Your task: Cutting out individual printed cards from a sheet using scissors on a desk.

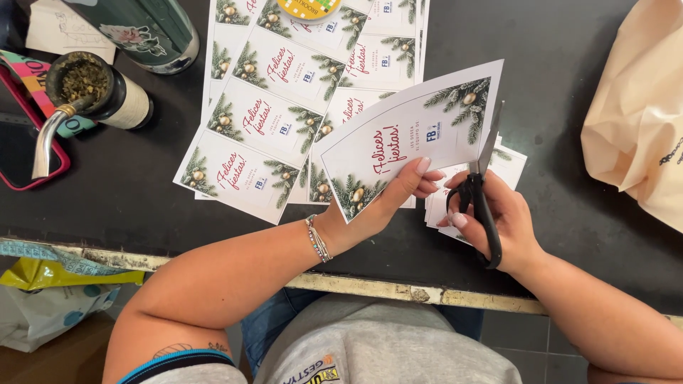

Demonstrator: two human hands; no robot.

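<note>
While my right hand (501,220) grips black scissors (481,190), blades at the card's right edge, my left hand (388,199) pinches a curved printed card (413,139) above the dark counter (142,206). Beyond: printed sheets (284,92), cup with metal straw (85,89).

White printed card sheets (277,107) mid-table; tan bag (637,107), perhaps paper, right.
</note>
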